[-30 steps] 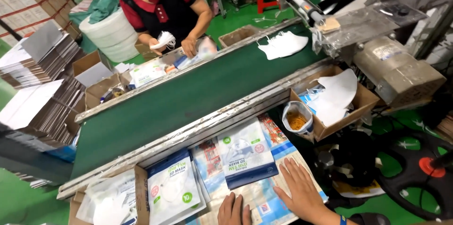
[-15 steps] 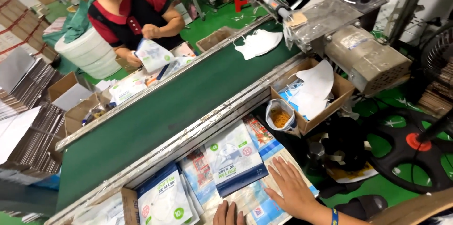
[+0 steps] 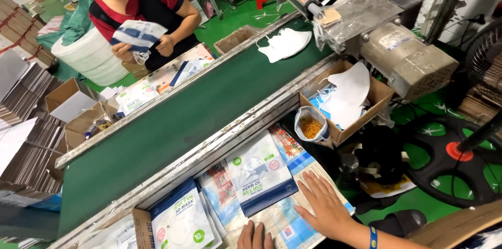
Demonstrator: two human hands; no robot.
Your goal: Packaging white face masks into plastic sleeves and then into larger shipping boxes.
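Observation:
My right hand (image 3: pixel 327 204) lies flat, fingers spread, on flat plastic mask packets (image 3: pixel 293 217) at the near edge of my work surface. Only the fingertips of my left hand (image 3: pixel 255 236) show at the bottom edge, resting on the same pile; they hold nothing I can see. Just left of my right hand lies a blue and white mask packet (image 3: pixel 260 176). Another packet (image 3: pixel 180 220) sits further left beside a cardboard box edge (image 3: pixel 141 223). A white mask (image 3: pixel 285 42) rides on the green conveyor belt (image 3: pixel 172 123) near the machine.
A co-worker across the belt holds a mask packet (image 3: pixel 138 35) in both hands. A cardboard box of white masks (image 3: pixel 345 97) and a small bag of rubber bands (image 3: pixel 311 126) stand at my right. A metal sealing machine (image 3: pixel 387 35) sits at the belt's end. Stacks of flat cartons (image 3: pixel 26 139) fill the left.
My view has tilted and shifted, so the packets sit higher in frame. The co-worker has lifted a packet up in both hands. My hands stay on the pile.

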